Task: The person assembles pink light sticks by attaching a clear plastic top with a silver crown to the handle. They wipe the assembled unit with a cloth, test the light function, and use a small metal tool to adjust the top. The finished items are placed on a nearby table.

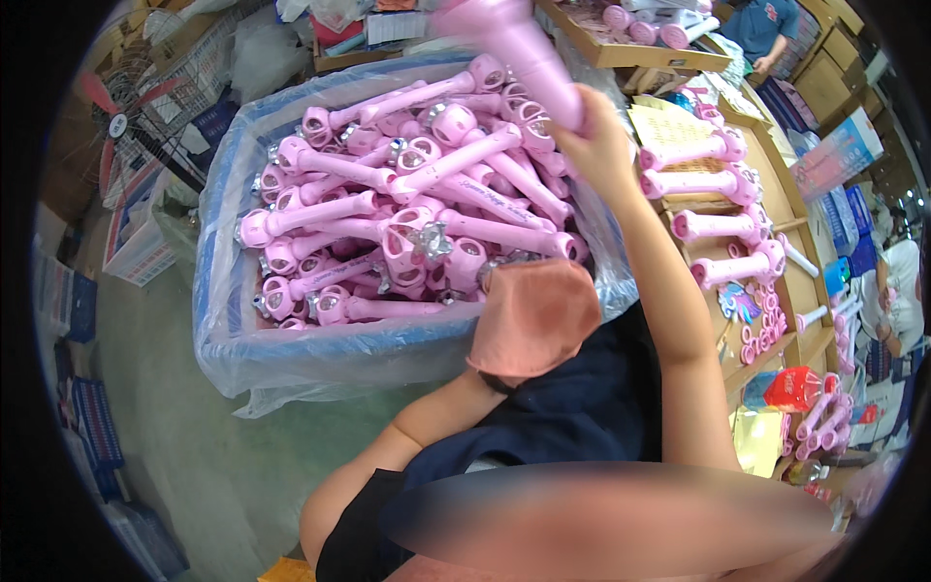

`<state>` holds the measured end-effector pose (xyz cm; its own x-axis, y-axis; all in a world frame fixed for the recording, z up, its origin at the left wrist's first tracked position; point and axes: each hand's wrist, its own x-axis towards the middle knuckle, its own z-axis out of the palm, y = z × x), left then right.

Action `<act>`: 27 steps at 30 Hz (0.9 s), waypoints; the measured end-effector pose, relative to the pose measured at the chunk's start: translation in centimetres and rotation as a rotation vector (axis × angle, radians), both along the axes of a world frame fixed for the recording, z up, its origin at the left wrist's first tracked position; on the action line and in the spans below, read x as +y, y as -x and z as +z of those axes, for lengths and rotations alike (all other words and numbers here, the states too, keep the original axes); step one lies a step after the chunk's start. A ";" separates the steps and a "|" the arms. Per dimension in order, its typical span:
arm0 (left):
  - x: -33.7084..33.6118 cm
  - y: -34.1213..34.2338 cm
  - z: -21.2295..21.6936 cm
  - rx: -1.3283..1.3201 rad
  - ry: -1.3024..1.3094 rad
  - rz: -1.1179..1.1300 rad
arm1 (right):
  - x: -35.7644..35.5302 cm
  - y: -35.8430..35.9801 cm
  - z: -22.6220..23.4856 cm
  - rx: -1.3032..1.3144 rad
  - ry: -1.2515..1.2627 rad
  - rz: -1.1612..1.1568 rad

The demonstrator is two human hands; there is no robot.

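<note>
My right hand (pixel 598 145) is raised at the far right corner of a big blue crate (pixel 218 291) lined with clear plastic. Its fingers are wrapped round the handle of a pink toy wand (pixel 538 73), whose upper end is smeared by motion near the top edge. Below it, over the crate's near right rim, my left hand is covered by a salmon-coloured cloth (pixel 535 315), so its fingers are hidden. Pink toy wands (pixel 339 165) with silvery trim lie heaped in the crate, pointing in different directions.
On the workbench at right, several pink wands (pixel 713 225) lie in a row beside small pink rings (pixel 764 330) and a red-labelled bottle (pixel 790 388). A fan (pixel 118 126) stands at left. Other people (pixel 766 29) are at the right side.
</note>
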<state>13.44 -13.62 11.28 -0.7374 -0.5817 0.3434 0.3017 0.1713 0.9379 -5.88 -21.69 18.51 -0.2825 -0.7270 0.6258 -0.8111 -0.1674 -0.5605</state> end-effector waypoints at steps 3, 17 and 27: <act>-0.1 1.3 0.6 0.018 -0.262 -0.034 | 7.2 1.1 1.4 -0.371 0.117 0.214; 2.3 7.8 2.2 0.480 -0.846 -0.016 | 35.0 -10.3 -13.7 -0.687 -0.182 -0.133; 6.0 5.9 3.6 0.593 -1.070 -0.493 | 36.8 -11.7 -12.6 -1.896 -0.146 0.426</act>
<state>7.55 -7.57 14.89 -0.8466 -0.4814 0.2269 0.5280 -0.8130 0.2455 5.81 15.09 5.90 -0.2296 -0.9287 -0.2912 0.8380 -0.0364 -0.5445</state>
